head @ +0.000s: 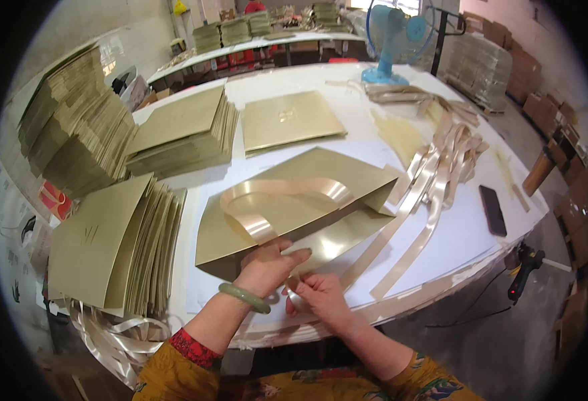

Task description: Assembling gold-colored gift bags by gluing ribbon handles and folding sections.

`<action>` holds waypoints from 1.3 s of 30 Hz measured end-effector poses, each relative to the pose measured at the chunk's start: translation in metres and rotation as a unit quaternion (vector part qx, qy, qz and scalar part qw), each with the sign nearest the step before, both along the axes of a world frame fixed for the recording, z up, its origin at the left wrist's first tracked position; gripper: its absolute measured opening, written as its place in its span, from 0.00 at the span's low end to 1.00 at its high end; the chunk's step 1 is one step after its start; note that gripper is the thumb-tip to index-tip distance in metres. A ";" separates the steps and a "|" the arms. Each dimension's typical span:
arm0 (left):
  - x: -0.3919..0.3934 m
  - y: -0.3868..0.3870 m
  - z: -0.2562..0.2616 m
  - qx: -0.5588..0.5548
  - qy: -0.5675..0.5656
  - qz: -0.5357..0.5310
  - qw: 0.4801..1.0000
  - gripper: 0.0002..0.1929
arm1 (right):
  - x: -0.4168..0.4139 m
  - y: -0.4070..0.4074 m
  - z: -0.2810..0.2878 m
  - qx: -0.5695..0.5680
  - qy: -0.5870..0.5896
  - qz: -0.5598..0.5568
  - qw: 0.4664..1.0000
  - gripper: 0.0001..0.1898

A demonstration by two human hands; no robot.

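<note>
A gold paper bag (pixel 294 210) lies on the table before me, its mouth parted towards me. A loop of satin ribbon (pixel 284 186) curves over its upper panel, both ends running down to the mouth edge. My left hand (pixel 269 265), with a green bangle at the wrist, is at the bag's mouth, some fingers reaching inside; whether they grip anything is hidden. Just right of it, my right hand (pixel 321 298) pinches a short pale ribbon end (pixel 298 296) between thumb and fingers, close to the bag's near edge.
Loose satin ribbons (pixel 444 155) and a phone (pixel 493 210) lie to the right. Stacked gold bags (pixel 178 125) and another bag stack (pixel 113 245) stand left. A blue fan (pixel 385 55) is at the back. A glue gun (pixel 526 270) hangs beyond the right table edge.
</note>
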State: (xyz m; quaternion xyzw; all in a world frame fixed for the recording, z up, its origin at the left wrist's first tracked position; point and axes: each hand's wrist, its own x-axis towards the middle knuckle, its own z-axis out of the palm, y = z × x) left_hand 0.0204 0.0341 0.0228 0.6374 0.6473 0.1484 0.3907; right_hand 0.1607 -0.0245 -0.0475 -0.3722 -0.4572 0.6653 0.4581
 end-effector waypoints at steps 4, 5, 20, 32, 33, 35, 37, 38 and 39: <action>0.006 -0.012 0.023 -0.001 0.007 0.026 1.000 0.36 | -0.006 -0.001 -0.003 -0.002 0.051 0.007 0.999 0.20; 0.007 -0.013 0.025 0.005 0.004 0.026 1.000 0.36 | -0.006 -0.001 -0.005 -0.008 0.067 0.009 0.998 0.21; -0.012 0.007 -0.005 -0.002 0.036 -0.033 0.999 0.36 | -0.003 -0.003 -0.005 0.031 -0.005 0.040 0.999 0.15; -0.011 -0.005 -0.056 0.216 0.160 -0.188 0.945 0.24 | 0.039 0.001 0.048 0.287 -0.484 0.084 0.822 0.12; -0.011 -0.007 -0.064 0.216 0.161 -0.184 0.945 0.24 | 0.045 0.004 0.049 0.305 -0.508 0.088 0.801 0.13; -0.006 -0.004 -0.068 0.292 0.159 -0.091 0.939 0.21 | 0.059 0.012 0.059 0.297 -0.533 0.111 0.784 0.12; -0.007 -0.002 -0.071 0.360 0.157 -0.099 0.914 0.20 | 0.075 0.021 0.060 0.297 -0.534 0.129 0.781 0.11; -0.007 0.000 -0.070 0.350 0.168 -0.104 0.916 0.20 | 0.082 0.027 0.063 0.294 -0.561 0.144 0.760 0.10; -0.009 0.000 -0.068 0.341 0.181 -0.106 0.916 0.20 | 0.086 0.033 0.071 0.298 -0.561 0.141 0.759 0.10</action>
